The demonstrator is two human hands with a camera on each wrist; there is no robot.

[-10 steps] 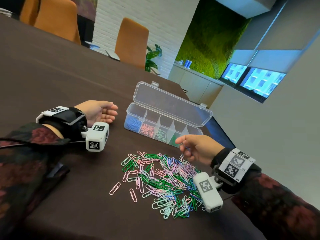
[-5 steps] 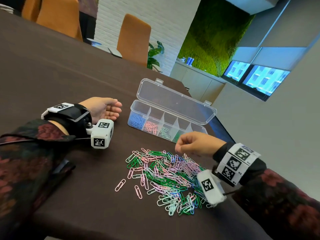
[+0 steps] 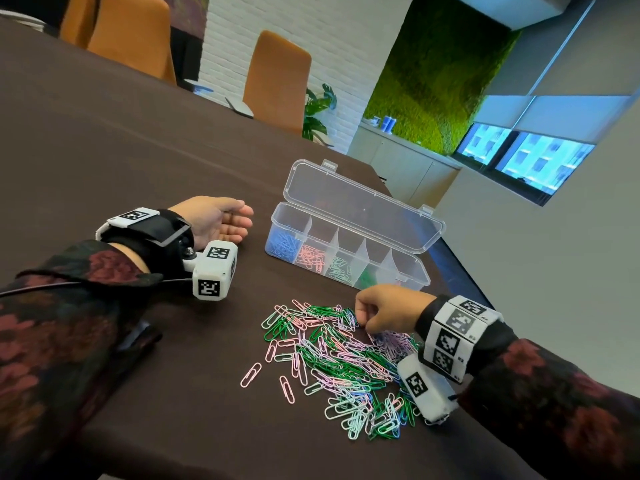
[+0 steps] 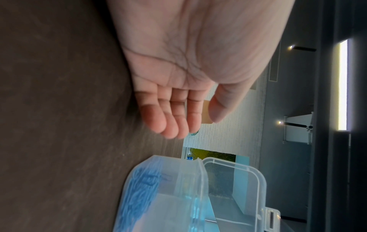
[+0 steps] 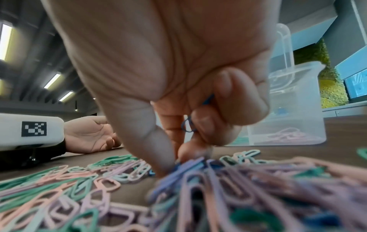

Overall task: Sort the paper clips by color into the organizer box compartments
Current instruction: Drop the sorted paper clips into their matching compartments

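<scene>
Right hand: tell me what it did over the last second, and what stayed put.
The right hand dropped from just above the pile of paper clips onto its far edge, thumb and forefinger now pinching into the clips, with blue clips tucked under its curled fingers. The left hand still rests palm-up and open beside the organizer box, which has not moved, lid open.

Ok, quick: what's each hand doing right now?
Left hand: open, palm up on the table, holding nothing.
Right hand: fingers curled round blue paper clips, fingertips in the pile.
</scene>
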